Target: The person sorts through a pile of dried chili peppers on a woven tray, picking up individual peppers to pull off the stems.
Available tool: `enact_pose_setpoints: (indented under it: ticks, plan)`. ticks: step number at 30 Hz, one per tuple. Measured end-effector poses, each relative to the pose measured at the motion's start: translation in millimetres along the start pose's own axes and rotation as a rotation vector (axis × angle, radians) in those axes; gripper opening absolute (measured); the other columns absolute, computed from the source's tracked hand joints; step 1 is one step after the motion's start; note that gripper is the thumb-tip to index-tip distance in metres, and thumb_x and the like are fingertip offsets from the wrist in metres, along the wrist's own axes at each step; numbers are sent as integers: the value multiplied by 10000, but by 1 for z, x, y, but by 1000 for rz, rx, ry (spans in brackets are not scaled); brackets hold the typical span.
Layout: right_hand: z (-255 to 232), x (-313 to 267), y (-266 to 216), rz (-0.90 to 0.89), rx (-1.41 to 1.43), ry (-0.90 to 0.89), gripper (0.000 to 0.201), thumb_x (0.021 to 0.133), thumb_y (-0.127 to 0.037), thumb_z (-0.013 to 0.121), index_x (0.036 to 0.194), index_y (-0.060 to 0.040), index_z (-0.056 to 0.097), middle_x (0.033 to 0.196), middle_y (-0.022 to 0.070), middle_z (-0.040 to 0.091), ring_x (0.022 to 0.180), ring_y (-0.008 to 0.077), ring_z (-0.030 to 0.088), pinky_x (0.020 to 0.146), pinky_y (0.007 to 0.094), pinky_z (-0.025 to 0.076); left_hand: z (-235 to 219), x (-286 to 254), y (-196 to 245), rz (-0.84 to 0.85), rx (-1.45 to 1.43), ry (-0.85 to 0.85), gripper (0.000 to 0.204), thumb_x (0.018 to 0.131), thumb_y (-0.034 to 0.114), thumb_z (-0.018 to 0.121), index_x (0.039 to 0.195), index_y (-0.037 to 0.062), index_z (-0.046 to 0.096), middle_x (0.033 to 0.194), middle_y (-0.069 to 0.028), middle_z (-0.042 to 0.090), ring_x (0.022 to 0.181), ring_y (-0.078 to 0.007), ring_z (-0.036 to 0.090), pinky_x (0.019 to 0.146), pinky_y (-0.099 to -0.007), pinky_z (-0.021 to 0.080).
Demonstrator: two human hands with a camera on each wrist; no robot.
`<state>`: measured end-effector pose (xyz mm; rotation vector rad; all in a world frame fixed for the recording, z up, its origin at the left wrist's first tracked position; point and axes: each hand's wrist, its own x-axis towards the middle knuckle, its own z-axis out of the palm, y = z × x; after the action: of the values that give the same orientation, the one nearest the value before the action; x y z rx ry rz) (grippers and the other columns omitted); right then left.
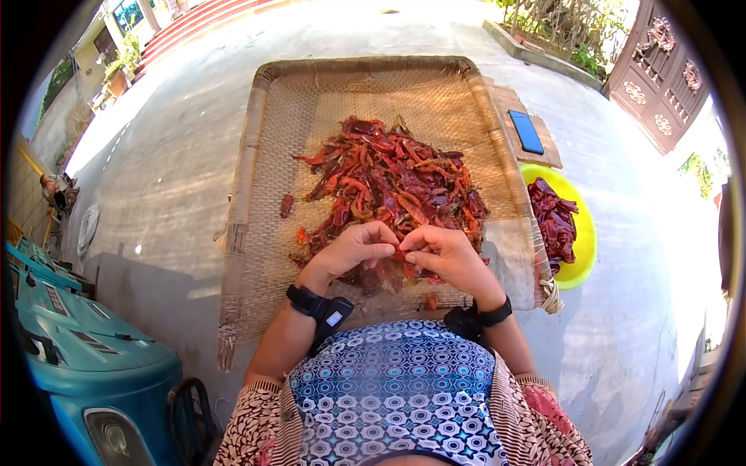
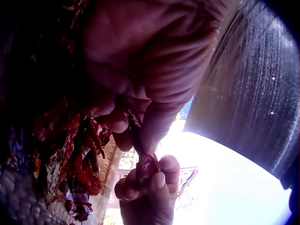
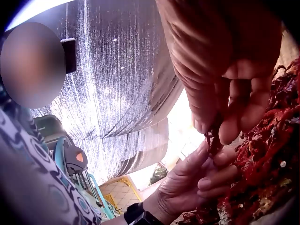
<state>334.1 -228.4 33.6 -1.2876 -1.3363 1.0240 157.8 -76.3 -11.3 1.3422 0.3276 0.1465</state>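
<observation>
Both hands meet over the near side of a heap of dried red chillies on a woven tray. Thumb and fingers of my left hand pinch one end of a dried red chilli. Its other end is pinched by my right hand, so the pod spans the short gap between the fingertips. From the right wrist, the dark, wrinkled chilli shows between the two hands, partly covered by fingers. The left palm fills the top of the left wrist view.
Right of the tray, a yellow basin holds glossy dark red chillies. A blue-screened phone lies on a board behind it. A teal vehicle stands at the lower left. One chilli piece lies apart on the tray.
</observation>
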Motion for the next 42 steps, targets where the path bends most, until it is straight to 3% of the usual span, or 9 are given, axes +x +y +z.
enact_pose_setpoints:
  ticks: [3,10,13,20,26,32,33,36,42]
  plan:
    - [-8,-4,6,28,7,114,135,878,-15,645,1012,-8,630,885,19,644,770,62,592,657,229,488,6,1,3,-17,27,10,278,929,192,644,1164,58,584,878,16,622,613,-38,519,550,-179,419]
    - [-105,-32,18,11,-121,863,302,886,-109,671,1153,-3,579,976,49,641,796,92,609,715,250,499,1,0,5,62,-33,149,347,958,227,599,1254,60,529,935,-28,613,661,-71,553,560,-211,448]
    - [-115,-36,16,47,-794,1219,358,846,-173,701,1154,-32,584,1117,121,588,825,234,647,789,360,502,0,1,4,89,-78,173,336,965,241,585,1250,70,535,943,-35,614,658,-84,557,558,-214,452]
    - [-85,-13,41,321,-842,650,350,847,-208,661,1178,-122,588,1115,108,597,949,270,636,806,393,498,-2,4,-2,113,-80,144,313,975,254,572,1236,83,546,942,-31,613,674,-82,558,554,-211,446]
    - [-88,-6,65,264,-1058,583,293,870,-216,628,1154,-145,610,1081,107,638,962,312,629,783,424,495,-2,2,-2,125,-105,143,302,979,253,565,1232,89,553,947,-30,609,674,-77,552,556,-207,439]
    - [-74,-14,36,207,-660,711,220,897,-196,607,1096,-105,631,975,121,675,801,277,657,717,362,503,0,2,0,113,-84,137,352,963,235,584,1271,71,535,951,-32,605,664,-72,542,558,-212,440]
    - [-66,-11,39,63,-474,700,221,926,-193,598,1109,-70,616,951,91,687,696,188,645,643,293,490,1,2,0,115,-78,136,368,959,232,588,1283,67,529,950,-34,603,659,-71,538,557,-210,439]
    - [-43,-11,27,166,82,468,236,953,-199,584,1122,-35,598,947,51,685,689,98,622,611,227,467,4,2,3,99,-65,134,401,954,229,592,1309,59,516,946,-38,598,639,-62,520,553,-203,433]
    - [-12,1,27,240,262,172,254,1008,-239,494,1156,-45,566,972,42,676,711,81,620,617,202,484,3,1,2,42,-23,115,293,961,231,586,1190,50,562,878,-24,604,597,-44,499,539,-186,415]
